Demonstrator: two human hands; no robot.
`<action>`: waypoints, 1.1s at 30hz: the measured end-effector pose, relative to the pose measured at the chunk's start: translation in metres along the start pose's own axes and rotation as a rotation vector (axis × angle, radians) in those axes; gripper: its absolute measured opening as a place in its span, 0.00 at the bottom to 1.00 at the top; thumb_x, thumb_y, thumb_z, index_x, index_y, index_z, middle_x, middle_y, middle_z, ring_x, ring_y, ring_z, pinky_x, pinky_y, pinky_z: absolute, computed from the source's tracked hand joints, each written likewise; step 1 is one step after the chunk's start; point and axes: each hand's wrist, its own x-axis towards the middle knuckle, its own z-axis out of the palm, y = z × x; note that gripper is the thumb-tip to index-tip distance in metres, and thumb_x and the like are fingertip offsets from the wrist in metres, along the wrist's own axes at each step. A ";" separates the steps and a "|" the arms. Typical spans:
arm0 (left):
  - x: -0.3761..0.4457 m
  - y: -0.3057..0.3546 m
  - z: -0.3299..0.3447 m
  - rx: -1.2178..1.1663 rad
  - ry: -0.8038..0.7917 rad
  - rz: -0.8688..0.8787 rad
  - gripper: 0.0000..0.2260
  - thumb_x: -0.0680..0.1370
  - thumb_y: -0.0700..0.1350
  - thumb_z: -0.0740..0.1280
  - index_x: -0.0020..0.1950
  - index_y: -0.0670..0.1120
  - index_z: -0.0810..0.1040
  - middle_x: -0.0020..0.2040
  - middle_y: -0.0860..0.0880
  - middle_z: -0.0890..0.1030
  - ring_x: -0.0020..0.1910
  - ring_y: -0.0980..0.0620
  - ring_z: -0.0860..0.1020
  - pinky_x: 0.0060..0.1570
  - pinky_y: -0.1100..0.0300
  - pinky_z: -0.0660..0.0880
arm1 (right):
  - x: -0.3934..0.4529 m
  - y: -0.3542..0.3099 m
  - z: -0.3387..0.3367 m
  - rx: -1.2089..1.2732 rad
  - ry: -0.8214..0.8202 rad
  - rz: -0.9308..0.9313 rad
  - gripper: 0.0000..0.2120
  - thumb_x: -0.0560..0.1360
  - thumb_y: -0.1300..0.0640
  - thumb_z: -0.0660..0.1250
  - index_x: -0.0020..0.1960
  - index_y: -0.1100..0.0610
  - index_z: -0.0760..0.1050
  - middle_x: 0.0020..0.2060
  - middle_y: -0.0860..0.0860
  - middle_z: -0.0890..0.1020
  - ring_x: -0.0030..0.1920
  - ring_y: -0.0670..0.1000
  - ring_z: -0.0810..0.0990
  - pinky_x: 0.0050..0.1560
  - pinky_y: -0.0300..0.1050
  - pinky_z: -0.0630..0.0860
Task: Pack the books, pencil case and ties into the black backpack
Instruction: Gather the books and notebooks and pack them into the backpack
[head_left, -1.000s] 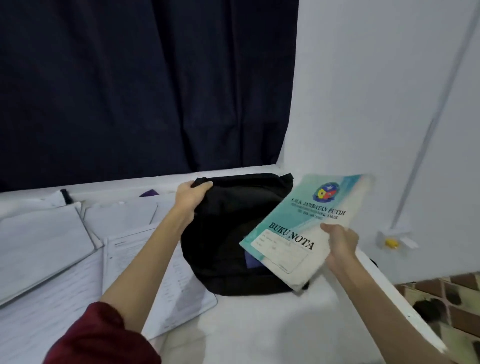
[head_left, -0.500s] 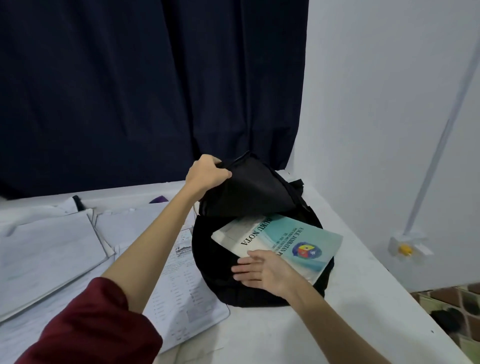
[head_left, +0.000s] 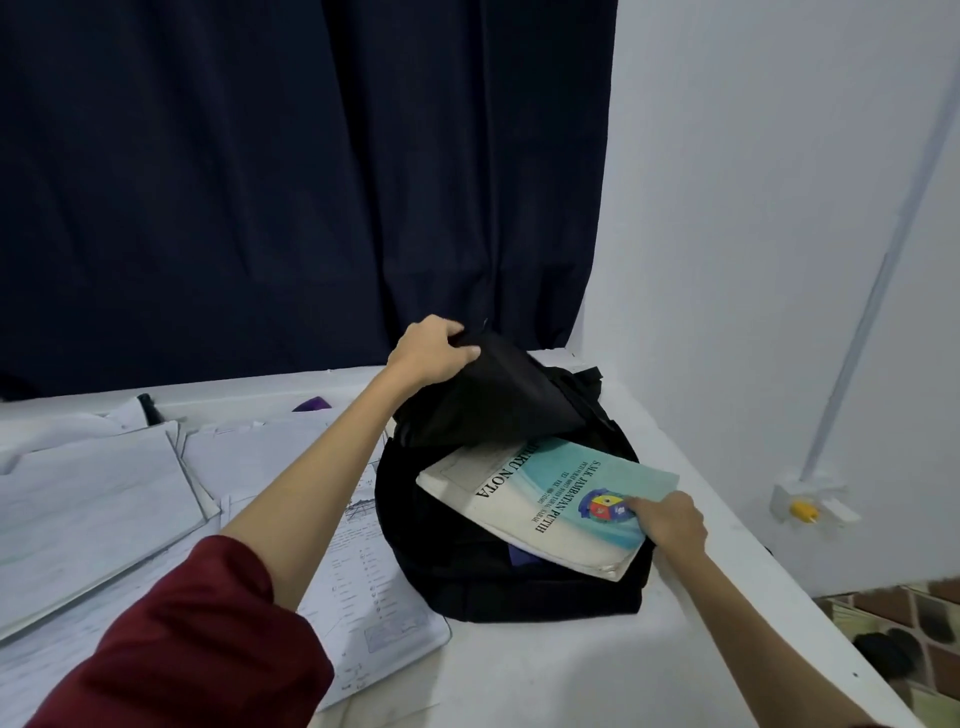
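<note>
At the lower left of the frame a dark red sleeve (head_left: 197, 639) leads up a bare forearm across loose papers (head_left: 374, 587) that lie spread on the white counter (head_left: 545, 670). To their right, at the frame's centre, sits the black backpack (head_left: 519, 587), its mouth open. A teal and white book (head_left: 550, 504) marked "BUKU NOTA" lies tilted in that mouth, its upper left end tucked under the lifted flap and its lower right corner sticking out over the bag's rim. The right hand (head_left: 670, 522) is at the book's right edge, fingers curled, thumb pressed on the cover beside the coloured crest; it grips the book there. A dark purple item shows inside the bag just below the book. Farther up, the left hand (head_left: 434, 353) is clenched on the top of the black flap, holding it raised above the book. Stacked white sheets (head_left: 88, 499) fill the left of the frame. Behind everything hangs a dark blue curtain (head_left: 291, 182), with a white wall (head_left: 779, 234) at the upper right.
</note>
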 end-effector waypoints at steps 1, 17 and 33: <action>0.000 0.003 -0.001 -0.010 0.056 0.046 0.13 0.77 0.51 0.66 0.58 0.46 0.79 0.53 0.47 0.81 0.55 0.46 0.77 0.54 0.53 0.75 | -0.002 -0.004 -0.001 -0.033 0.061 -0.069 0.19 0.72 0.54 0.70 0.56 0.65 0.72 0.52 0.60 0.78 0.52 0.60 0.77 0.43 0.44 0.69; 0.024 0.034 -0.020 -0.061 0.285 0.335 0.08 0.79 0.44 0.64 0.50 0.46 0.82 0.39 0.46 0.81 0.35 0.49 0.77 0.38 0.55 0.76 | -0.042 -0.058 0.070 1.104 -0.129 0.220 0.21 0.75 0.74 0.55 0.62 0.55 0.61 0.54 0.58 0.73 0.49 0.61 0.78 0.40 0.58 0.77; 0.055 0.031 -0.033 -0.133 0.234 0.433 0.07 0.78 0.43 0.65 0.50 0.46 0.83 0.40 0.48 0.83 0.40 0.49 0.81 0.45 0.50 0.79 | -0.017 -0.062 0.104 0.723 -0.300 0.186 0.16 0.76 0.66 0.65 0.63 0.68 0.69 0.48 0.64 0.81 0.40 0.61 0.82 0.27 0.46 0.80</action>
